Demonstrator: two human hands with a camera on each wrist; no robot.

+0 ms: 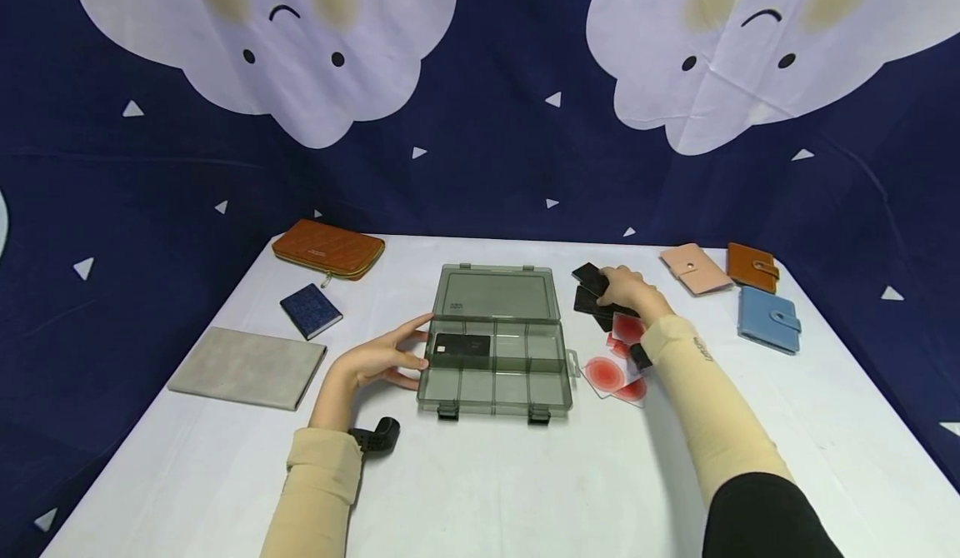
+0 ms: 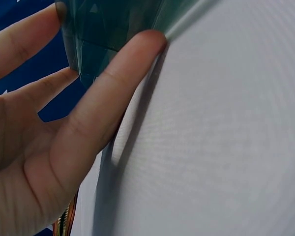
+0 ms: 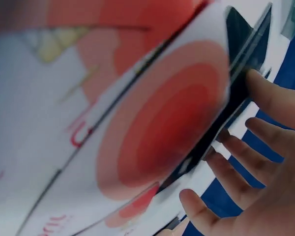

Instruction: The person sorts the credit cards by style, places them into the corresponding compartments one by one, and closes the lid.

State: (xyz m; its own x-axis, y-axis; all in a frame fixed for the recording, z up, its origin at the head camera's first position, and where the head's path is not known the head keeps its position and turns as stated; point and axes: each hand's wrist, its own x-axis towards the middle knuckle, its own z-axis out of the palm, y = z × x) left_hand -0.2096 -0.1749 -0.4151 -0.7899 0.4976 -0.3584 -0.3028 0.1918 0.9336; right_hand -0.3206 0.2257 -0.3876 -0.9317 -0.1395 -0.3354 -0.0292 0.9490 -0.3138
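Note:
An open smoky transparent organizer box (image 1: 495, 371) sits mid-table, its lid (image 1: 498, 293) folded back. One black card (image 1: 462, 345) lies in a left compartment. My left hand (image 1: 401, 351) rests with straight fingers against the box's left wall; in the left wrist view the fingers (image 2: 113, 83) touch the box corner (image 2: 103, 29). My right hand (image 1: 624, 288) lies on a small pile of black cards (image 1: 590, 290) to the right of the box. Its spread fingers (image 3: 265, 101) touch a black card edge (image 3: 246, 54). Red-and-white cards (image 1: 611, 373) (image 3: 172, 123) lie under that wrist.
On the white table (image 1: 480, 483), a brown zip wallet (image 1: 327, 250), a blue notebook (image 1: 311, 310) and a grey folder (image 1: 247, 366) lie at the left. Pink (image 1: 695, 268), brown (image 1: 752, 266) and blue (image 1: 768, 318) wallets lie at the far right.

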